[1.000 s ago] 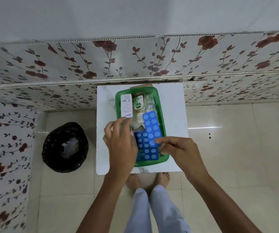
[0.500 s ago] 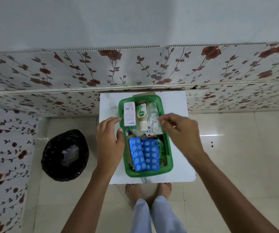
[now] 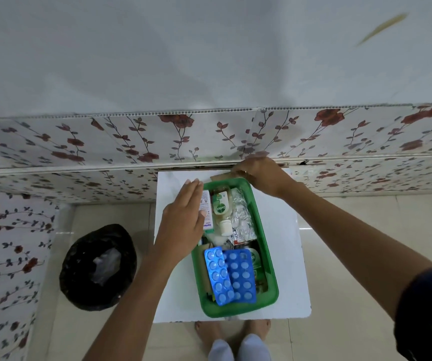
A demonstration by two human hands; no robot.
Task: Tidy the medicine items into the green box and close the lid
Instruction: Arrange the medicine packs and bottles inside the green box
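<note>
The green box [image 3: 238, 310] stands open on a small white table [image 3: 285, 261]. Inside lie two blue blister packs [image 3: 229, 274] at the near end, a Dettol bottle [image 3: 221, 207], a white carton [image 3: 208, 204] and silver foil strips [image 3: 242, 217]. My left hand [image 3: 183, 220] hovers flat over the box's left rim, fingers straight, holding nothing. My right hand [image 3: 259, 175] is at the box's far end, fingers closed on a flat brown lid [image 3: 220, 176] that lies behind the far rim, mostly hidden.
A black bin [image 3: 97, 267] with a plastic liner stands on the tiled floor left of the table. A flowered wall panel [image 3: 183, 142] runs directly behind the table. My bare feet [image 3: 233, 332] are at the table's near edge.
My right hand has let go of the blue blister pack, now lying in the box, and reached to the far rim. My left hand moved from the box's near part up its left side.
</note>
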